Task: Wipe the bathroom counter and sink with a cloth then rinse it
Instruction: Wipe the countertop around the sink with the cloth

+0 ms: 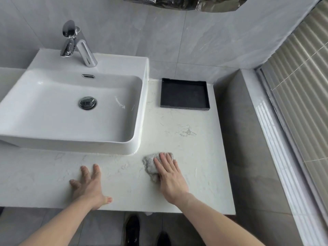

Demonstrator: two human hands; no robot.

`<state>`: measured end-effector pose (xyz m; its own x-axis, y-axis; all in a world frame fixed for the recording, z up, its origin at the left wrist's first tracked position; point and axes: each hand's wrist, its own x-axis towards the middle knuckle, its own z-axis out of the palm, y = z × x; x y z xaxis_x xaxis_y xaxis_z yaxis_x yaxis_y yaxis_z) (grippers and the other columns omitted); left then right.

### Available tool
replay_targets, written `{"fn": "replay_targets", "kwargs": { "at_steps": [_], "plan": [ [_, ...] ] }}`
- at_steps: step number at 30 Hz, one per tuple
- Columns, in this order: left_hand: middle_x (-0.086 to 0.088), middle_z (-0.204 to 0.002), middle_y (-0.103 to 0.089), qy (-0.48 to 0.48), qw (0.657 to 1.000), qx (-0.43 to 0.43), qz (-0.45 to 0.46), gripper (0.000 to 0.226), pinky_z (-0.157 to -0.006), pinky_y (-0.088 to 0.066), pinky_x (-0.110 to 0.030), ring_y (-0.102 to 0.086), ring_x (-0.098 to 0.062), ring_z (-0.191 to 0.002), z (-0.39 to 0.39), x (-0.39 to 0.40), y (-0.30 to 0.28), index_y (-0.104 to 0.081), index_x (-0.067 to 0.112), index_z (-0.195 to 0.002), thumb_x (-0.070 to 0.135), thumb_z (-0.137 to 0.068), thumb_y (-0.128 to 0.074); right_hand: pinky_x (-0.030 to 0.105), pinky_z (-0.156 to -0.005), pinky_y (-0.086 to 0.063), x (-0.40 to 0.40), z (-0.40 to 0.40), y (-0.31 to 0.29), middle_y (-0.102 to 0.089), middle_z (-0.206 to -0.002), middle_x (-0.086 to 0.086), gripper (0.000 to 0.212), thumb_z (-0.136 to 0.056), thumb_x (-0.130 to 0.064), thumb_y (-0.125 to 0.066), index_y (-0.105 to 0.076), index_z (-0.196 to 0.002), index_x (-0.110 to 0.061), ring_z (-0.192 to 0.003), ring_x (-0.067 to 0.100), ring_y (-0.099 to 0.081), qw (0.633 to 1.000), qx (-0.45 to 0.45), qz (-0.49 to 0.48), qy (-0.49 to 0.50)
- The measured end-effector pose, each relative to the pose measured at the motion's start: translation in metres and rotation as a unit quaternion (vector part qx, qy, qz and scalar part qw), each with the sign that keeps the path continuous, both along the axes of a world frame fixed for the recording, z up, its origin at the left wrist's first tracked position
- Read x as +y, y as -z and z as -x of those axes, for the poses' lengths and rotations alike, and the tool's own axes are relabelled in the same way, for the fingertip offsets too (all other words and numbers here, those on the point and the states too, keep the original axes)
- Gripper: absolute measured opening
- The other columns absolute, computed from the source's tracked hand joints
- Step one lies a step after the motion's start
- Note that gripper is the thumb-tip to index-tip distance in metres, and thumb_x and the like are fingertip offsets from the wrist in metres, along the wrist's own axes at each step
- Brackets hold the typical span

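A white marbled counter (186,125) carries a white rectangular vessel sink (53,125) with a chrome drain (87,103) and a chrome faucet (78,45) behind the basin. A crumpled grey cloth (150,166) lies on the counter just in front of the sink's right front corner. My right hand (170,176) presses flat on the cloth, covering its right part. My left hand (88,187) rests flat on the counter near the front edge, fingers spread, holding nothing.
A shallow black tray (184,94) sits at the back right of the counter against the grey tiled wall. A grey ledge and window blinds (301,103) run along the right. My dark shoes (132,229) show on the floor below the counter's front edge.
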<state>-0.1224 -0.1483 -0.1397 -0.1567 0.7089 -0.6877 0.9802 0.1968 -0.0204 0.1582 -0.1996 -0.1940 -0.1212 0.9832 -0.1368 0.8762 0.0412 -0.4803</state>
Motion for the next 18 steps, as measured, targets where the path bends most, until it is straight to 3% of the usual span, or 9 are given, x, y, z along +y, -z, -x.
{"fn": "replay_targets", "kwargs": {
  "at_steps": [3, 7, 11, 13, 15, 17, 18],
  "plan": [
    [-0.006, -0.160, 0.037, 0.002, 1.000, 0.002, 0.002, 0.135, -0.116, -0.034, -0.050, 0.005, -0.054, -0.148, 0.000, -0.001, -0.002, 0.030, 0.030, -0.152, 0.058, -0.076, -0.077, 0.038, -0.127, 0.011, -0.013, -0.054, 0.004, 0.014, -0.167, -0.004, 0.069, -0.101, -0.019, -0.033, -0.005, -0.163, -0.028, -0.153, 0.017, 0.025, 0.998, -0.025, 0.002, 0.058],
    [-0.007, -0.160, 0.036, 0.004, 1.000, 0.003, 0.003, 0.135, -0.114, -0.036, -0.050, 0.004, -0.055, -0.148, -0.002, 0.000, -0.004, 0.029, 0.030, -0.153, 0.059, -0.075, -0.077, 0.049, -0.128, -0.011, -0.025, -0.139, -0.001, -0.007, -0.168, 0.005, 0.063, -0.098, -0.011, -0.027, -0.024, -0.161, -0.012, -0.157, 0.030, 0.000, 0.978, -0.039, 0.038, 0.203],
    [-0.008, -0.160, 0.036, 0.003, 1.000, 0.006, 0.005, 0.135, -0.115, -0.035, -0.050, 0.005, -0.056, -0.147, -0.002, 0.000, -0.005, 0.029, 0.029, -0.153, 0.060, -0.075, -0.077, 0.039, -0.119, -0.027, -0.025, -0.155, -0.031, -0.018, -0.170, 0.000, 0.050, -0.110, -0.017, -0.029, -0.028, -0.159, -0.024, -0.157, 0.019, -0.012, 0.942, 0.010, 0.027, 0.335],
    [-0.008, -0.159, 0.036, 0.001, 1.000, 0.004, 0.007, 0.135, -0.115, -0.034, -0.050, 0.005, -0.056, -0.147, -0.001, 0.000, -0.004, 0.029, 0.029, -0.153, 0.061, -0.074, -0.077, 0.032, -0.113, -0.029, -0.021, -0.134, -0.044, -0.029, -0.166, 0.006, 0.048, -0.109, -0.013, -0.033, -0.036, -0.156, -0.022, -0.153, 0.021, -0.021, 0.945, 0.023, -0.008, 0.326],
    [-0.008, -0.159, 0.036, 0.000, 1.000, 0.004, 0.006, 0.136, -0.117, -0.032, -0.050, 0.005, -0.057, -0.147, 0.000, 0.000, -0.002, 0.029, 0.030, -0.153, 0.062, -0.073, -0.077, 0.031, -0.112, -0.023, -0.017, -0.101, -0.049, -0.039, -0.155, 0.015, 0.049, -0.102, 0.000, -0.038, -0.044, -0.148, -0.017, -0.145, 0.033, -0.029, 0.966, 0.036, -0.039, 0.252],
    [-0.007, -0.159, 0.037, 0.000, 1.000, 0.001, 0.005, 0.137, -0.118, -0.031, -0.051, 0.005, -0.057, -0.147, 0.002, 0.001, -0.001, 0.029, 0.030, -0.152, 0.062, -0.073, -0.077, 0.045, -0.118, -0.019, -0.016, -0.062, -0.044, -0.034, -0.158, 0.013, 0.056, -0.096, 0.000, -0.042, -0.044, -0.147, -0.024, -0.148, 0.039, -0.022, 0.987, 0.035, -0.011, 0.156],
    [-0.006, -0.159, 0.037, 0.001, 1.000, 0.001, 0.005, 0.137, -0.118, -0.031, -0.051, 0.005, -0.057, -0.147, 0.002, 0.001, 0.000, 0.029, 0.031, -0.152, 0.062, -0.072, -0.077, 0.050, -0.123, -0.010, -0.015, -0.042, -0.040, -0.021, -0.165, 0.009, 0.060, -0.096, -0.008, -0.042, -0.036, -0.153, -0.029, -0.154, 0.035, -0.008, 0.993, 0.025, 0.017, 0.116]
  ]
}}
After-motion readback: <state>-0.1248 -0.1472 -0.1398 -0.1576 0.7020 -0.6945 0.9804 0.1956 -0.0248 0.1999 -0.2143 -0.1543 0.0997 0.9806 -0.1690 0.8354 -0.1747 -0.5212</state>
